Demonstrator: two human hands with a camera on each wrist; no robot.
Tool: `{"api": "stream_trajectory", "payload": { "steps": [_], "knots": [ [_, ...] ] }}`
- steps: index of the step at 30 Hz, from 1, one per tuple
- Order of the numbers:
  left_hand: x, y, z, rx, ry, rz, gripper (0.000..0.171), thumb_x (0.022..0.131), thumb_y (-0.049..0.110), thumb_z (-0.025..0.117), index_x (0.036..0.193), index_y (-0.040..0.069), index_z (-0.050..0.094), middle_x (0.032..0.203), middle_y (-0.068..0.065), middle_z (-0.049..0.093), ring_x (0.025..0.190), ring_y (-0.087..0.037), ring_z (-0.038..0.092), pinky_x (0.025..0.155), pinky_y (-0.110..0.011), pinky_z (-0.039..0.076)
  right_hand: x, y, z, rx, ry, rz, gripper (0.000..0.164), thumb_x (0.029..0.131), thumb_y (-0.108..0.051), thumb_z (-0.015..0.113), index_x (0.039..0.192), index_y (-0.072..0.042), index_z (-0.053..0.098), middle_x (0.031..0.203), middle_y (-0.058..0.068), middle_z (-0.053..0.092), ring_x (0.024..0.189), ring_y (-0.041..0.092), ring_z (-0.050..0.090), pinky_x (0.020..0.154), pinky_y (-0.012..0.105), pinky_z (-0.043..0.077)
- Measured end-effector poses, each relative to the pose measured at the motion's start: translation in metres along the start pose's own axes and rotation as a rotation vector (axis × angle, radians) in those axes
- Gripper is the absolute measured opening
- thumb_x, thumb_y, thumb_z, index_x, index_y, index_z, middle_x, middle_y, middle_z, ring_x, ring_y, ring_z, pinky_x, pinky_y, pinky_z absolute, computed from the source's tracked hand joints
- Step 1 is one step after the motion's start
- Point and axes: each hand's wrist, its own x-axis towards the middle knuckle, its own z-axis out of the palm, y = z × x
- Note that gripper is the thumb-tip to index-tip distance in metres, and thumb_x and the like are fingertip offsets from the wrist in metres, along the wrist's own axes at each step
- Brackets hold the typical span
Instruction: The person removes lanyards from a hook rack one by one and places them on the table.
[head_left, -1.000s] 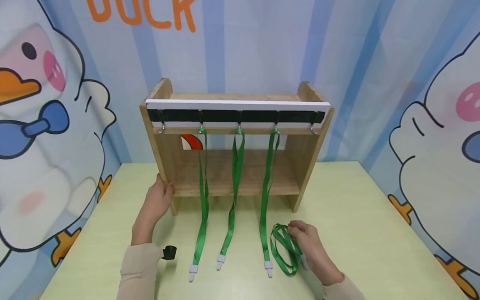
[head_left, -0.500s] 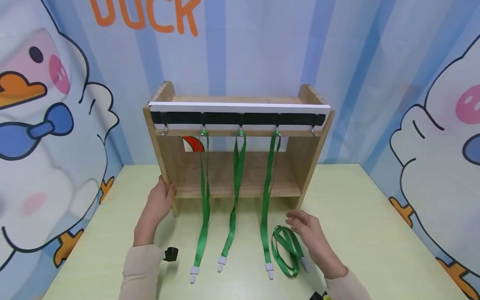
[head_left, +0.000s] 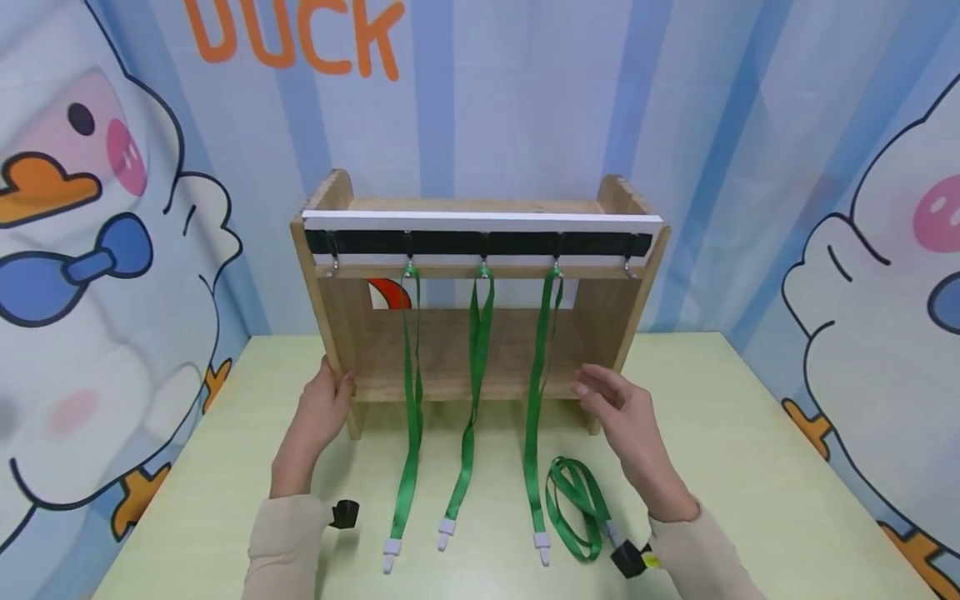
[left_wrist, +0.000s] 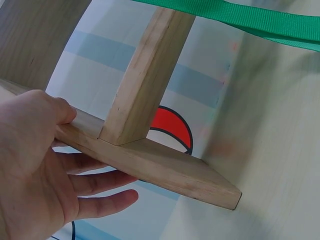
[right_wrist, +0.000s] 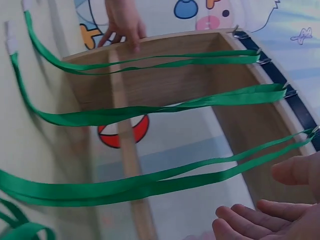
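Observation:
My left hand grips the left side panel of a small wooden shelf, thumb inside the edge and fingers outside. My right hand is at the shelf's lower right, its fingers extended with nothing in them. Three green lanyards, the left, the middle and the right, hang from metal hooks on the front rail, white clips at their lower ends. A coiled green lanyard lies on the table below my right hand, its clip partly covered by the black wrist device.
The outermost left hook and outermost right hook carry no lanyard. Black wrist devices, the left and the right, stick out from the sleeves. A duck-print curtain stands behind the pale table.
My right hand has let go of the coiled lanyard and moved up to the shelf's lower right. The left hand keeps its hold on the side panel. The head view has tilted slightly.

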Motion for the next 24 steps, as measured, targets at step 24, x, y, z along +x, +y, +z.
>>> {"api": "stream_trajectory", "payload": {
  "steps": [24],
  "knots": [
    [0.0, -0.002, 0.001, 0.037, 0.055, 0.039, 0.05, 0.11, 0.017, 0.038, 0.149, -0.012, 0.025, 0.129, -0.039, 0.054, 0.113, -0.048, 0.061, 0.081, -0.055, 0.055, 0.036, -0.054, 0.026, 0.141, 0.057, -0.175, 0.044, 0.101, -0.008, 0.062, 0.142, 0.003, 0.053, 0.138, 0.018, 0.059, 0.124, 0.024, 0.057, 0.105, 0.033, 0.045]
  ]
}}
